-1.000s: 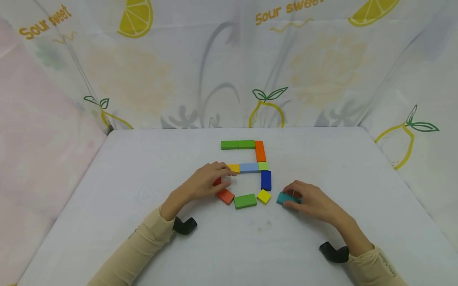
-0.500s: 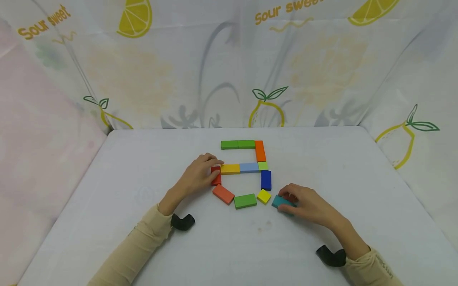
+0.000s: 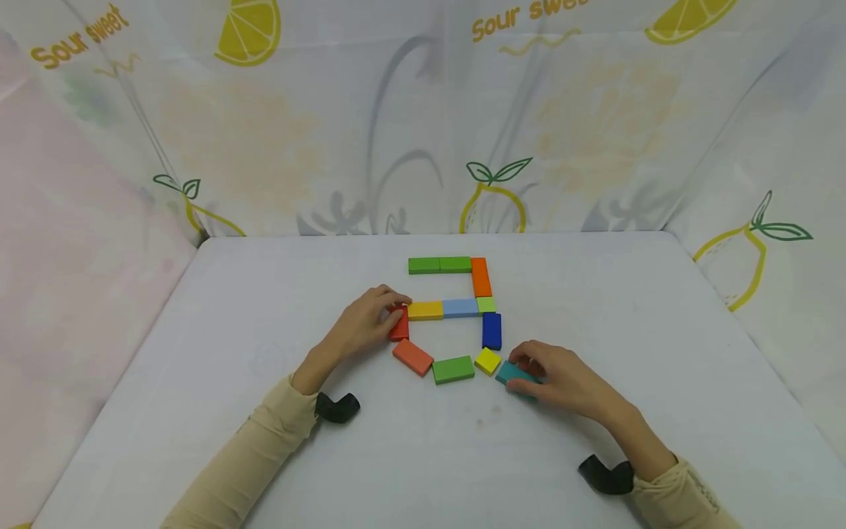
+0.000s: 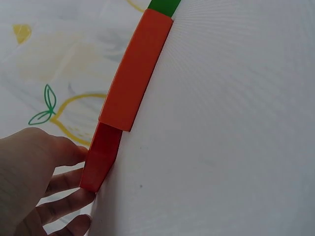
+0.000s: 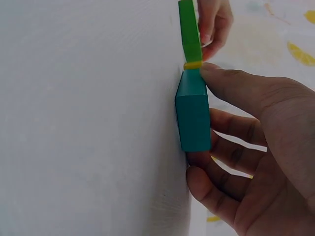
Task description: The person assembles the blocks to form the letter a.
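Observation:
My right hand (image 3: 565, 378) pinches a teal block (image 3: 512, 373) between thumb and fingers, low over the white table, just right of a small yellow block (image 3: 487, 361). In the right wrist view the end of the teal block (image 5: 193, 120) faces the camera, and the thumb lies along its upper side. My left hand (image 3: 362, 319) holds a red block (image 3: 399, 327) at the left of the layout, its index fingertip right at an amber block (image 3: 425, 311). The left wrist view shows thumb and fingers around the red block (image 4: 100, 157), which meets an orange-red block (image 4: 138, 69).
Flat blocks form an outline: two green blocks (image 3: 439, 265) at the back, an orange block (image 3: 481, 277), light blue block (image 3: 459, 308), lime block (image 3: 485, 305), dark blue block (image 3: 492, 330), and a green block (image 3: 453, 369) in front. Printed cloth (image 3: 330, 147) stands behind the table.
My right hand has slid the teal block left, close to the yellow block. My left hand has moved left from over the amber block to the red block, then stayed there.

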Demonstrator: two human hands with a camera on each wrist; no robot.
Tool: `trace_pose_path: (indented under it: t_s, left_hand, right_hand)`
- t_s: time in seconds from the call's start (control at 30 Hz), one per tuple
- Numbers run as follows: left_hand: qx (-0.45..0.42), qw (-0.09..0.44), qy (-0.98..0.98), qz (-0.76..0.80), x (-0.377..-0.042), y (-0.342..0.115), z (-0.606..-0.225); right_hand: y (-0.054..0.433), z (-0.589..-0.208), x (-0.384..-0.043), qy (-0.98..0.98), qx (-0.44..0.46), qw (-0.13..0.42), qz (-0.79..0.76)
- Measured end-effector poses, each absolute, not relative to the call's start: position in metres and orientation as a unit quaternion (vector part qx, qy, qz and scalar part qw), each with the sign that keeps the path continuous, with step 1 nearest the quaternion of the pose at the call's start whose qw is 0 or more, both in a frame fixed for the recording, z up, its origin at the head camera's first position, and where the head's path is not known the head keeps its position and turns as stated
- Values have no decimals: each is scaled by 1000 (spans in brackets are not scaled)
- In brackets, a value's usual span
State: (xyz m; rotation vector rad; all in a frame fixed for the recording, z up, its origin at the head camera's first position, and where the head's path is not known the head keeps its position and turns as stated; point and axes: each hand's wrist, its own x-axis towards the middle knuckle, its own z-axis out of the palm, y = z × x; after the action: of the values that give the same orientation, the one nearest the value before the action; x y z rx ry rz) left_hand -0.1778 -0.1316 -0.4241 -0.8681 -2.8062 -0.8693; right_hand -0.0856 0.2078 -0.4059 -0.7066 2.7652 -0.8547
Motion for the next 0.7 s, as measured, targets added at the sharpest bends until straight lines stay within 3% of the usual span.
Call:
trace_pose_path:
  t_s: [0.37, 0.7]
  left_hand:
    - [-331, 69, -909, -245, -178, -127, -417]
    - [-493, -28, -851, -178, -147, -101, -400]
  right_hand:
    - [206, -411, -88, 923, -238, 73, -292]
    - [203, -411, -88, 924, -239, 65, -292]
